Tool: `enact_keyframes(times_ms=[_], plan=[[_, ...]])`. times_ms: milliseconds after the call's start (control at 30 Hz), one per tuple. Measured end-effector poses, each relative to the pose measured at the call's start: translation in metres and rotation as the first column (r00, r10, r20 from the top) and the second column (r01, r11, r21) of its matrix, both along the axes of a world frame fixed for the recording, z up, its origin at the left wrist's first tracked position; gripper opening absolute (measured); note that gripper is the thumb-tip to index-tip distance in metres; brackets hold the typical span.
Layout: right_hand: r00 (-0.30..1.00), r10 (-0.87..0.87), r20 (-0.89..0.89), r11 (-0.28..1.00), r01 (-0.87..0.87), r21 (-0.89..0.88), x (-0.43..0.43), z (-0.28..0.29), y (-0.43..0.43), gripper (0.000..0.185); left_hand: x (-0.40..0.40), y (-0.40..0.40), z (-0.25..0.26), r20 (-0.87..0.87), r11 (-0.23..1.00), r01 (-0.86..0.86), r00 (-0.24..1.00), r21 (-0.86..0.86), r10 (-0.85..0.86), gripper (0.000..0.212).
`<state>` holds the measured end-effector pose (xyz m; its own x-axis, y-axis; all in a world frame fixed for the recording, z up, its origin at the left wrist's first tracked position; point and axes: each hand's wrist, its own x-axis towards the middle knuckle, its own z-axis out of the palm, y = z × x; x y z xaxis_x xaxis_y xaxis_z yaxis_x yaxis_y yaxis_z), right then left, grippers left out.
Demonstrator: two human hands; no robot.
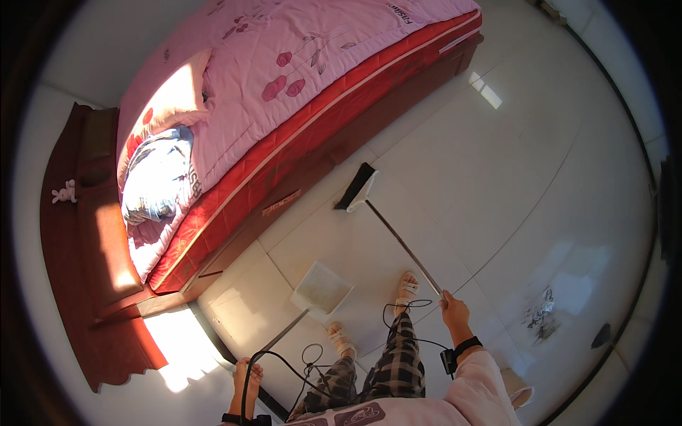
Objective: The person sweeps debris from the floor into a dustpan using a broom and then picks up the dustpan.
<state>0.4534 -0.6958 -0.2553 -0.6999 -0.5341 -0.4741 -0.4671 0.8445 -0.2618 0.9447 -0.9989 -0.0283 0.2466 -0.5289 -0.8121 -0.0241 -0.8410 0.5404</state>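
Observation:
My right hand [454,316] grips the metal handle of a broom [399,239]. Its black bristles [356,186] lie on the tiled floor beside the bed base, under a white head [364,193]. At lower left, my left hand [248,373] is closed around the handle of a white dustpan [314,277]. The dustpan rests on the floor in front of my left foot, and its pan looks largely bare inside. A black cable [246,388] passes across my left hand and hides part of it. Both wrists wear black bands.
A bed with a red mattress [330,122] and pink quilt [298,58] runs along the upper left. A pile of dark debris [544,314] lies on the floor at right, near a dark flat piece [601,336]. Looped cables [314,367] hang by my legs.

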Motion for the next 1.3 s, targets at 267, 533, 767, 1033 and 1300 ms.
enact_keyframes(times_ms=[267,533,767,1033,1300], plan=[[0.998,0.068,0.008,0.995,-0.067,-0.071,-0.001,0.047,0.036,0.04,0.012,0.004,-0.013,0.02,1.0,0.0,1.0,-0.03,0.0,0.019],[0.981,0.193,0.027,0.979,-0.194,0.069,-0.109,0.028,-0.104,0.034,-0.005,-0.004,-0.008,0.035,0.999,-0.025,0.999,-0.043,0.027,0.018],[0.997,-0.076,-0.01,0.989,0.076,0.126,-0.154,0.036,-0.044,0.036,0.006,-0.004,-0.013,0.043,0.998,-0.045,0.998,-0.039,0.047,0.02],[0.989,-0.099,-0.109,0.995,0.1,0.005,-0.127,0.092,0.085,0.037,0.0,-0.007,-0.017,0.017,0.999,-0.024,1.0,-0.025,0.024,0.02],[0.966,0.242,-0.087,0.97,-0.241,0.022,-0.118,0.061,-0.023,0.035,-0.003,-0.013,-0.024,0.059,1.0,-0.026,0.998,-0.011,0.026,0.021]])
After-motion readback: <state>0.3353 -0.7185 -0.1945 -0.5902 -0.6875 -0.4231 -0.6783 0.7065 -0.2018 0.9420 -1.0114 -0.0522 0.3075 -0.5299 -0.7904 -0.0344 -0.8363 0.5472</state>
